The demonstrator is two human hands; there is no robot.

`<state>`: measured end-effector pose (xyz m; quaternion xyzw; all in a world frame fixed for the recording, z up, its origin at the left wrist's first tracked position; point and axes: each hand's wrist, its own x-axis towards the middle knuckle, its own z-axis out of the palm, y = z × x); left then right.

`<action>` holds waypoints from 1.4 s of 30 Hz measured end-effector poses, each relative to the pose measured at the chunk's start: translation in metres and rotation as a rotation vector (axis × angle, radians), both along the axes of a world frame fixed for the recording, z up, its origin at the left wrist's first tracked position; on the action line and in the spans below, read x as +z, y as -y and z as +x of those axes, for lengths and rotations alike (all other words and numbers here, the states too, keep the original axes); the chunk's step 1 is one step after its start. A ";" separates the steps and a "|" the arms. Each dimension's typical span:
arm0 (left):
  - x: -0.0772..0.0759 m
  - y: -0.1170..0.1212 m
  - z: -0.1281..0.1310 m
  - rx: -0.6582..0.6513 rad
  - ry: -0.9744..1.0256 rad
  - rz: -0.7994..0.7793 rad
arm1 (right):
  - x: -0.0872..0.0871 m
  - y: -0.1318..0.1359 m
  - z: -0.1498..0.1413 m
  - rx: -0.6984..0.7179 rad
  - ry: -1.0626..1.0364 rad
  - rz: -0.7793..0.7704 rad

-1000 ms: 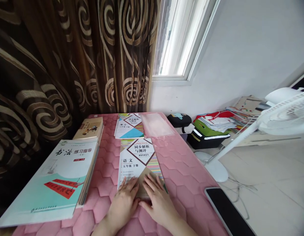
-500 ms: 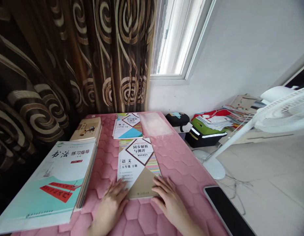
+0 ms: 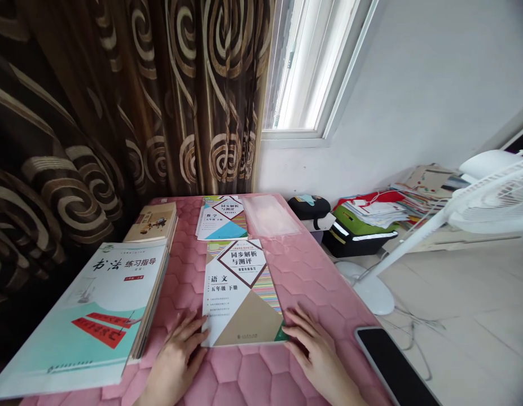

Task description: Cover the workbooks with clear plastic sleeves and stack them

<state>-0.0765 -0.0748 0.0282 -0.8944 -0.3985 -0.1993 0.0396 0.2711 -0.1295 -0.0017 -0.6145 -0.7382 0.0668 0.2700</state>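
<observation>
A white and tan workbook (image 3: 240,293) with Chinese print lies flat on the pink quilted table cover (image 3: 240,375), its cover facing up. At its lower left edge rests my left hand (image 3: 179,352), fingers stretched out and fingertips at the paper's side. My right hand (image 3: 314,352) lies by the lower right corner, fingers spread, with the fingertips touching or very close to the edge. Neither hand grips anything. Just beyond the workbook is another workbook (image 3: 222,219) with a blue corner, lying on further booklets.
At the left stands a stack of books topped by a teal calligraphy book (image 3: 87,316). Clear plastic sleeves (image 3: 272,215) lie at the far right of the table. A black phone (image 3: 394,363) sits at the right edge. A white fan (image 3: 413,248) stands on the floor beyond.
Both hands have moved outward from the workbook's lower part to its two side edges. More of its bottom shows, including a green corner. The view has shifted slightly.
</observation>
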 end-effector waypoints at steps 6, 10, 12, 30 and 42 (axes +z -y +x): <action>-0.004 0.005 0.023 0.021 0.015 -0.018 | 0.008 0.000 -0.021 -0.009 -0.018 -0.024; -0.002 0.010 0.057 0.010 0.006 -0.045 | 0.016 -0.006 -0.054 0.019 -0.008 -0.104; 0.000 0.013 0.073 -0.013 -0.011 -0.049 | 0.020 -0.009 -0.072 0.045 0.000 -0.142; -0.015 0.008 0.006 0.125 0.028 0.033 | 0.002 -0.003 0.002 -0.077 0.020 -0.080; -0.027 0.000 0.003 0.071 0.002 0.237 | 0.048 -0.117 -0.023 0.111 -0.049 -0.062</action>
